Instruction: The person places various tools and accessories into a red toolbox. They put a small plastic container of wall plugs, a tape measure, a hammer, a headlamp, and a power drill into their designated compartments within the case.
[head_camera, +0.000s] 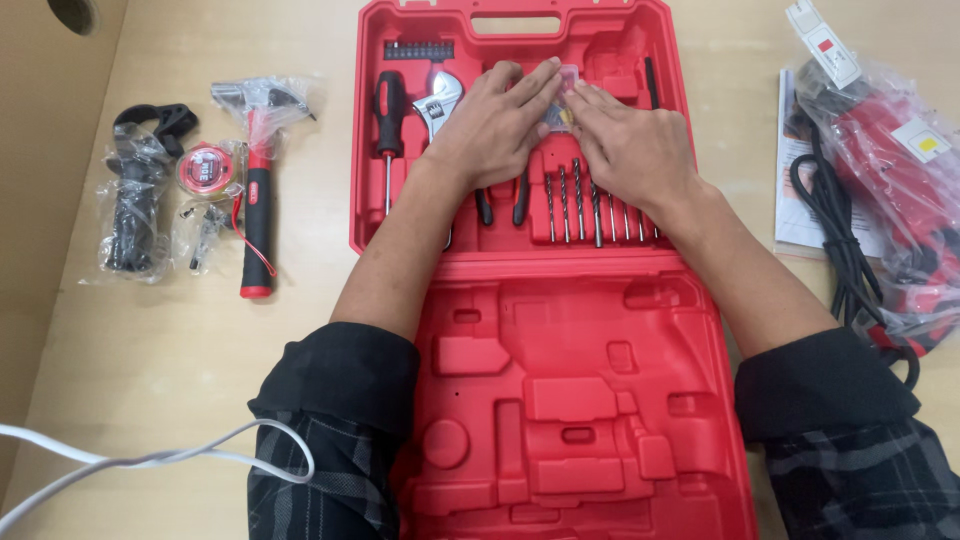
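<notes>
While the red tool case (640, 300) lay open, left hand (495, 125) and right hand (630, 150) pressed flat, fingers extended, gripping nothing, on a small clear plastic box (566, 88) in the case's lid half, apparently seating it; hammer (258, 190) lay left of the case

A workbench-like spot — pale wooden tabletop (180, 380) bearing an open red tool case (580, 400), bagged hammer (258, 180), corded drill (890, 190)

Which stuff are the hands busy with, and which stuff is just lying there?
Busy with:
- left hand and right hand, both pressing on a small clear box
- open red tool case holding that box

Just lying there:
- hammer in plastic wrap
- tape measure
- black handle in a bag
- bagged red drill with black cord
- white cable
</notes>
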